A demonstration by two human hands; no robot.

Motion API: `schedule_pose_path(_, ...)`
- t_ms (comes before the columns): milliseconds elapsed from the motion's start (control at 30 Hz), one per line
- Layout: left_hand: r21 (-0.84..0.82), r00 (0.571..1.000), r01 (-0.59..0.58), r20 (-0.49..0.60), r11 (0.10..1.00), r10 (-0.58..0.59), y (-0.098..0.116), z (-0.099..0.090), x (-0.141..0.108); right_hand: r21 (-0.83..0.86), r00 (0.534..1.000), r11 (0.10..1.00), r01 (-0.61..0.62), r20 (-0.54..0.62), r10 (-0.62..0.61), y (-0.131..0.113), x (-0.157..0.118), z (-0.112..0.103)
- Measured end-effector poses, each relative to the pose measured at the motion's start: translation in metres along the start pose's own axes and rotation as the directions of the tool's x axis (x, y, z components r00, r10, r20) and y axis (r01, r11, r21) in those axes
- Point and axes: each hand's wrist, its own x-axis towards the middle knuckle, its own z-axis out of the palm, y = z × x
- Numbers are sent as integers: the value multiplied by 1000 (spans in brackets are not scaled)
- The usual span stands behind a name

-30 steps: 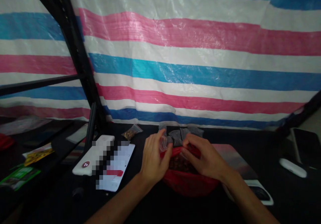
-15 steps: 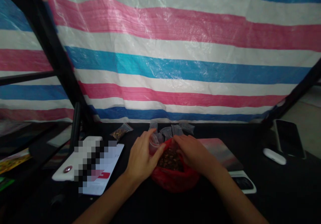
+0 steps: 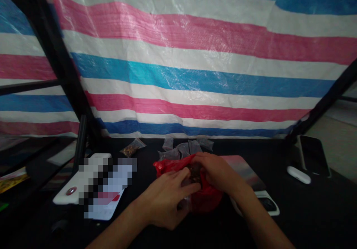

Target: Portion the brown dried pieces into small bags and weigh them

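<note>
A red plastic bag (image 3: 208,198) stands open on the black table, with small brown pieces (image 3: 195,172) inside. My left hand (image 3: 170,193) reaches over the bag's near left side, its fingers curled around a clear plastic cup (image 3: 184,203) that shows only in part. At the bag's right rim is my right hand (image 3: 216,169), fingers closed on the red plastic, their tips partly hidden inside. Behind the bag lie several small clear zip bags (image 3: 182,149). Farther left, another zip bag (image 3: 131,149) holds brown pieces.
On the left lie a white device (image 3: 95,163) and a white card (image 3: 107,211). A silver-pink flat object (image 3: 245,171) and a white-edged item (image 3: 267,202) are right of the bag. Farther right are a white case (image 3: 299,175) and a phone (image 3: 315,156). Striped sheeting hangs behind.
My left hand has moved down and right with the cup, from the bag's far left edge to its near left side. The bag's left rim now shows, spread outward. My right hand stays at the rim.
</note>
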Motion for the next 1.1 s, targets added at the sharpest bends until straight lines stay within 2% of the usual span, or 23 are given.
schedule_pose_path(100, 6, 999, 33, -4, 999, -33, -11, 7, 1, 126, 1000, 992, 21, 16, -24, 1, 0, 1)
schedule_pose_path(167, 21, 1000, -2, -22, 1000, 2, -18, 12, 1, 166, 998, 986, 25, 50, -34, 1, 0, 2)
schedule_pose_path(367, 77, 973, -109, -196, 991, 122, -23, 24, 0, 273, 987, 960, 54, 133, -94, 0, 3, 8)
schedule_pose_path(500, 94, 946, -155, -274, 983, 175, -21, 24, 0, 466, 967, 881, 84, 174, -184, 1, 6, 12)
schedule_pose_path(600, 31, 927, -163, -336, 986, 164, -19, 20, 0, 606, 956, 793, 71, 186, -227, 2, 8, 13)
schedule_pose_path(667, -93, 918, -132, -387, 987, 87, -16, 18, -2, 673, 962, 739, 34, 179, -207, 3, 8, 13)
schedule_pose_path(767, -360, 899, 3, -408, 933, -160, -12, 19, -2, 738, 972, 675, 1, 158, -173, 6, 8, 9)
schedule_pose_path(833, -510, 849, 104, -402, 854, -343, -11, 22, 1, 751, 978, 660, 2, 136, -159, 9, 8, 6)
schedule_pose_path(900, -622, 778, 165, -395, 765, -489, -13, 27, 5, 751, 986, 660, 22, 92, -139, 12, 7, 2)
schedule_pose_path(1000, -730, 711, 178, -368, 660, -599, -18, 30, 11, 742, 996, 667, 67, -15, -84, 15, 7, -3)
schedule_pose_path(1100, -776, 697, 189, -326, 602, -639, -23, 30, 12, 736, 995, 671, 88, -98, -23, 11, 8, -5)
